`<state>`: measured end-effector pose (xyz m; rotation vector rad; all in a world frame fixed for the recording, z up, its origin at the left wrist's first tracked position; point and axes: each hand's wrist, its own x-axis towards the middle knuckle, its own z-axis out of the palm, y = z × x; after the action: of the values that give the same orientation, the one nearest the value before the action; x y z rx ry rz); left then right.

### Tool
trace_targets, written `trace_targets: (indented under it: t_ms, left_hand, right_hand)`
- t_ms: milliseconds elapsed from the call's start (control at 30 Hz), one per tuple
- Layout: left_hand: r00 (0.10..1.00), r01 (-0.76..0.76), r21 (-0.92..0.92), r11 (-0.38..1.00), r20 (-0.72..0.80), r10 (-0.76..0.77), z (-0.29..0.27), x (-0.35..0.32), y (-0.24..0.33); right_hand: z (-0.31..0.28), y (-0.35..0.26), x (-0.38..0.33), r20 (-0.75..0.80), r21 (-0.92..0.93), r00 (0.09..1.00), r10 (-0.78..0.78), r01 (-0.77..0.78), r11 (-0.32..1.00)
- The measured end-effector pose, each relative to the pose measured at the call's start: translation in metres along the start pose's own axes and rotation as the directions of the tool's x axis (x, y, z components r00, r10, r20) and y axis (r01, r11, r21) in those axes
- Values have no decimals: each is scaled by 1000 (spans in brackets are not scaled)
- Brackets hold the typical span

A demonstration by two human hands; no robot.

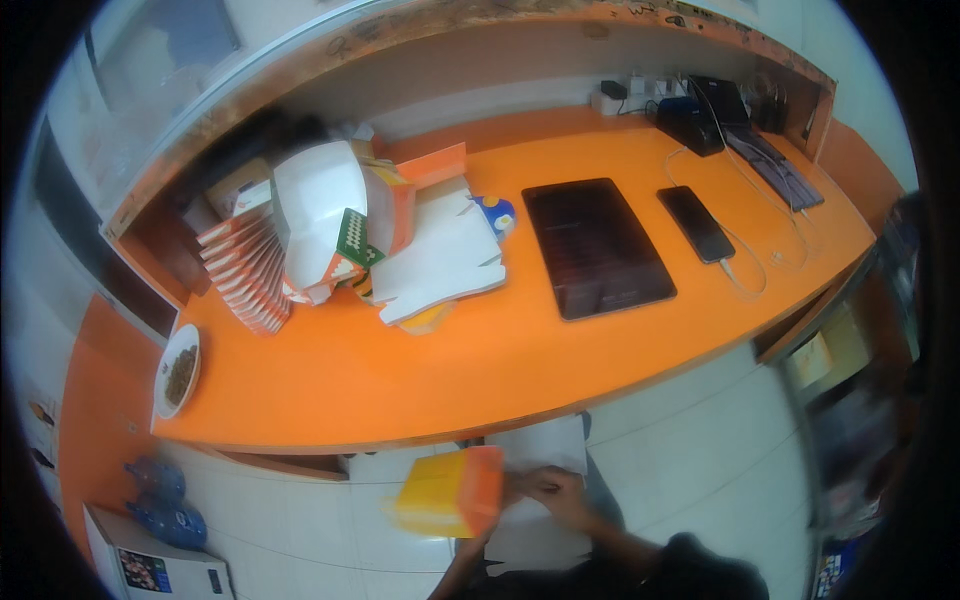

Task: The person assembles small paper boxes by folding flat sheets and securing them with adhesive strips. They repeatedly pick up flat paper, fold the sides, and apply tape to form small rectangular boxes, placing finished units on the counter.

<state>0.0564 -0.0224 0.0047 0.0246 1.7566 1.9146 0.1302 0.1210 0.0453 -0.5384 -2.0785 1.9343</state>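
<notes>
My fingers [528, 484] on the right hand [555, 492] are curled against the side of a yellow-and-orange carton [450, 492], pinching its right edge; the left hand is hidden behind the carton and a forearm, so I cannot tell what its fingers are doing. The carton sits low in the view, below the front edge of the orange counter [430, 370], held in the air over white sheets [545, 450] that look like flat carton blanks resting on my lap.

I judge the step in hand to be shaping or closing this carton — it looks already popped into a box form. The next move would call for a firm hold on both sides and a clear spot to set it down.

Outward from there: the counter's front lip runs just above the carton, so any lift must clear that edge first. On the counter, left of centre, a heap of white and orange folded cartons [330, 225] and a fanned row of flat blanks [250, 270] crowd the back. A dark tablet [597, 247] and a phone [695, 223] with its cable lie to the right. Between the heap and the front edge there is a broad bare stretch — the best open room. A plate of food [180, 370] sits at the far left end.
</notes>
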Motion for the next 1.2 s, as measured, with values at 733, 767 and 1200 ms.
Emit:
trace_targets:
  t_ms: [733,767,1200]
  left_hand:
    - [981,-47,120,992,193,23,12,-11,41]
    - [977,-77,94,993,205,56,13,-12,39]
    - [982,33,113,993,179,-53,16,-15,35]
  right_hand:
    - [-22,5,0,190,260,980,56,-105,960]
    - [-21,6,-1,187,260,982,36,-85,962]
    - [-31,5,4,288,341,941,180,-276,899]
